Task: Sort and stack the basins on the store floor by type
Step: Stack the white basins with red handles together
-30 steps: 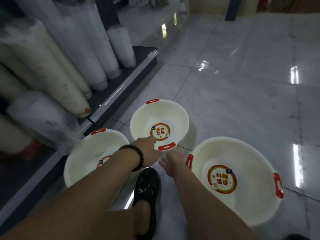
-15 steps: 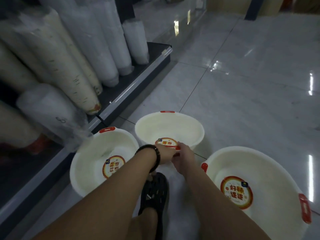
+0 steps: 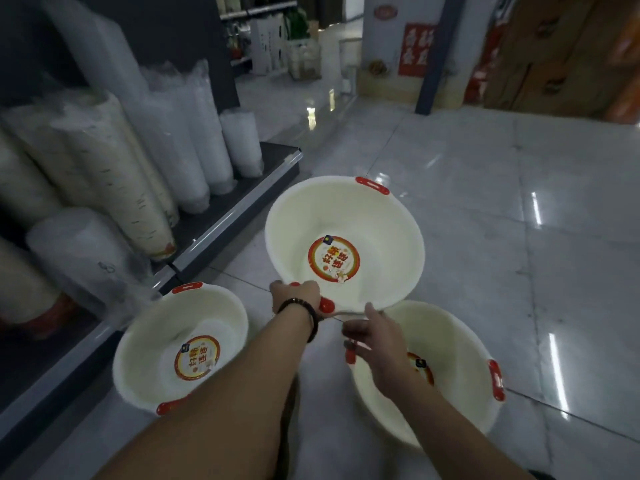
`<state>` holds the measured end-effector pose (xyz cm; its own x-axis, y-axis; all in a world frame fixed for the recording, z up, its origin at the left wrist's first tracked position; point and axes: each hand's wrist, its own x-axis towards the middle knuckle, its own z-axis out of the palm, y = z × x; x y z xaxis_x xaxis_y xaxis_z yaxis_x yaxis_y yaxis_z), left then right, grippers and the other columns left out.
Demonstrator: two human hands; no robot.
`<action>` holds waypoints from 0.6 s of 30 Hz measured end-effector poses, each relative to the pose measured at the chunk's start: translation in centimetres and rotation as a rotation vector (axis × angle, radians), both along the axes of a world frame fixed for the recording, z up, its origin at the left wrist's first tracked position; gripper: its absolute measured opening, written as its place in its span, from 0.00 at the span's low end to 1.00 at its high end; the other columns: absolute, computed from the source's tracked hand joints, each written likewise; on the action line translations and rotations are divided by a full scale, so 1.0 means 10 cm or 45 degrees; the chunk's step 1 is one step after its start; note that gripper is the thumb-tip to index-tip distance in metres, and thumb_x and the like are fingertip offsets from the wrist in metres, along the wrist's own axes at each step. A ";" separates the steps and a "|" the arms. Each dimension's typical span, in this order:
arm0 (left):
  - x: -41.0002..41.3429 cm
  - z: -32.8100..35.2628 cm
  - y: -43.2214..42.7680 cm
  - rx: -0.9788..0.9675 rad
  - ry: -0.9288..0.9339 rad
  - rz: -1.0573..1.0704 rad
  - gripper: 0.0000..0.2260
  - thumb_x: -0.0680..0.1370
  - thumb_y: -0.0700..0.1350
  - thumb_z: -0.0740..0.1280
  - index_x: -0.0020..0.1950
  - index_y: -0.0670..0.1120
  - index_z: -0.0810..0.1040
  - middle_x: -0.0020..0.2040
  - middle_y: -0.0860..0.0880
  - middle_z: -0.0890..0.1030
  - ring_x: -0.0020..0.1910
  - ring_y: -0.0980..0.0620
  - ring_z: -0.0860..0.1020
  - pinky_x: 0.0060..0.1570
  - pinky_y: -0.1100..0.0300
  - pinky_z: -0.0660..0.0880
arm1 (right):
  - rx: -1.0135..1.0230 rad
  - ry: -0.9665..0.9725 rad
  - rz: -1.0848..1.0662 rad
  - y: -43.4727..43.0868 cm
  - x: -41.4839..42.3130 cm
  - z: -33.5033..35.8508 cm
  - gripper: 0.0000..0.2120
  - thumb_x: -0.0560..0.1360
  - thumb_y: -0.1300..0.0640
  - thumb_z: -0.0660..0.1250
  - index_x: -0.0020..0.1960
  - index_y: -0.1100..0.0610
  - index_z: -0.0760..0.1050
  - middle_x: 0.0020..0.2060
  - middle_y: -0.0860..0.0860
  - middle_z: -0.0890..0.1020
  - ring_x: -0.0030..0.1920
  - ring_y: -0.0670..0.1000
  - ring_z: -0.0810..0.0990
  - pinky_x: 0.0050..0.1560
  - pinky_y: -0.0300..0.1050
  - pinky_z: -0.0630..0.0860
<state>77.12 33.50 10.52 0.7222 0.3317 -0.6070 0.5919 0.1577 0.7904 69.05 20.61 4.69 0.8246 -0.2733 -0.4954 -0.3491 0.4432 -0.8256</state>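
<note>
Three cream basins with red handles and round red labels are in view. The small basin (image 3: 374, 233) is lifted off the floor and tilted toward me; my left hand (image 3: 296, 297) grips its near rim at the red handle. My right hand (image 3: 369, 327) is just under that rim, fingers spread and blurred, touching or nearly touching it. A basin of similar size (image 3: 162, 344) sits on the floor at the left, beside the shelf. The large basin (image 3: 460, 375) sits on the floor at the right, partly hidden by my right arm.
A low dark shelf (image 3: 239, 209) on the left holds long wrapped stacks of cups and bowls (image 3: 114, 174). Glossy tiled floor (image 3: 502, 209) stretches ahead and right. Cardboard boxes (image 3: 554, 53) and a pillar (image 3: 429, 64) stand at the back. My sandalled foot is below my arms.
My left hand has raised the small basin off the floor and tilted it toward me. My right hand has slipped below its rim. The view has tipped up, showing more of the store.
</note>
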 end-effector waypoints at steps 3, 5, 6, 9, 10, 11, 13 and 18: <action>-0.02 0.16 0.00 0.186 -0.102 -0.109 0.20 0.73 0.38 0.69 0.62 0.50 0.68 0.54 0.46 0.77 0.51 0.43 0.79 0.52 0.41 0.83 | -0.196 0.065 -0.128 -0.79 -0.18 0.14 0.24 0.85 0.45 0.66 0.75 0.56 0.69 0.57 0.60 0.84 0.55 0.61 0.86 0.57 0.63 0.85; -0.01 0.17 -0.01 0.262 -0.114 -0.240 0.20 0.75 0.39 0.69 0.65 0.48 0.71 0.55 0.45 0.77 0.54 0.40 0.78 0.50 0.41 0.83 | -0.305 0.071 -0.239 -1.34 -0.36 0.23 0.31 0.83 0.44 0.68 0.82 0.52 0.63 0.61 0.57 0.81 0.57 0.60 0.85 0.58 0.63 0.84; -0.01 0.18 -0.02 0.296 -0.132 -0.310 0.19 0.76 0.39 0.69 0.66 0.47 0.71 0.55 0.45 0.77 0.54 0.40 0.79 0.47 0.43 0.84 | -0.316 0.066 -0.280 -1.60 -0.47 0.28 0.34 0.82 0.45 0.70 0.83 0.52 0.61 0.64 0.57 0.79 0.58 0.61 0.84 0.60 0.64 0.83; 0.01 0.14 -0.14 0.390 -0.190 -0.497 0.16 0.79 0.43 0.69 0.66 0.47 0.72 0.56 0.44 0.78 0.52 0.41 0.79 0.39 0.49 0.82 | -0.253 0.050 -0.267 -2.13 -0.74 0.37 0.36 0.80 0.46 0.74 0.82 0.52 0.64 0.67 0.58 0.79 0.60 0.63 0.83 0.58 0.67 0.83; 0.00 0.14 -0.21 0.433 -0.217 -0.550 0.15 0.79 0.44 0.68 0.65 0.48 0.72 0.56 0.44 0.78 0.51 0.42 0.79 0.39 0.50 0.82 | -0.254 0.050 -0.232 -2.22 -0.79 0.39 0.34 0.79 0.47 0.74 0.80 0.53 0.66 0.65 0.58 0.82 0.59 0.64 0.85 0.55 0.66 0.85; 0.00 0.11 -0.28 0.460 -0.247 -0.592 0.14 0.80 0.45 0.68 0.65 0.49 0.71 0.56 0.45 0.78 0.50 0.44 0.79 0.41 0.49 0.82 | -0.297 0.050 -0.209 -2.26 -0.82 0.39 0.30 0.80 0.49 0.74 0.78 0.54 0.70 0.61 0.57 0.84 0.56 0.64 0.87 0.50 0.63 0.86; 0.01 0.06 -0.43 0.502 -0.289 -0.674 0.13 0.80 0.47 0.68 0.64 0.51 0.71 0.55 0.46 0.78 0.50 0.44 0.80 0.48 0.43 0.83 | -0.421 0.038 -0.246 -2.32 -0.84 0.37 0.23 0.81 0.51 0.72 0.75 0.52 0.74 0.57 0.56 0.87 0.50 0.63 0.89 0.43 0.60 0.87; 0.12 -0.07 -0.75 0.583 -0.311 -0.819 0.15 0.80 0.47 0.67 0.66 0.51 0.70 0.55 0.46 0.79 0.51 0.43 0.80 0.48 0.40 0.84 | -0.273 0.063 -0.586 -2.65 -0.81 0.40 0.18 0.85 0.47 0.64 0.72 0.51 0.75 0.56 0.56 0.86 0.48 0.63 0.89 0.50 0.64 0.87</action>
<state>78.36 26.03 9.77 0.9496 -0.0149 -0.3131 0.2597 -0.5222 0.8123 60.95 -5.92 8.67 0.5715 -0.7025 -0.4241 -0.1987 0.3830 -0.9021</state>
